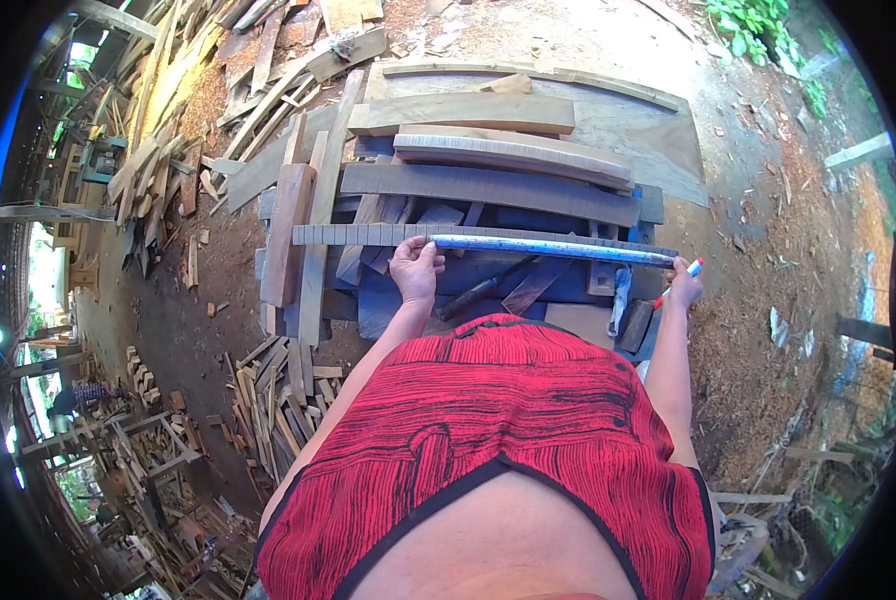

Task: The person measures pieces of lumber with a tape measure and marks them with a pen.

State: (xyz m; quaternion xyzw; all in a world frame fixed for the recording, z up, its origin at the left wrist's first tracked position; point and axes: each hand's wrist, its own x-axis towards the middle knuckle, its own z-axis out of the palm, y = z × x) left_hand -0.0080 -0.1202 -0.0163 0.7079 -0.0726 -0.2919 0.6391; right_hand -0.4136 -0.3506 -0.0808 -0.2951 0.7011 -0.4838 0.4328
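Observation:
A blue and white measuring tape (543, 245) is stretched along a narrow wooden strip (353, 235) with dark cross lines marked on it. Its left end is pinched between the thumb and fingers of my left hand (415, 270). At the other end my right hand (682, 287) is closed around the tape's dark end, with a red and white pen (696, 267) also between its fingers. Behind the strip lies a dark plank (488, 193), and farther back a thick beam (513, 158) with line marks along its edge.
More boards lie across the stack, including a reddish block (288, 235) at the left and a long batten (533, 78) at the back. A dark tool (486, 288) rests below the strip. Offcuts (288, 395) are heaped on the ground at left; wood chips (748, 370) cover the right.

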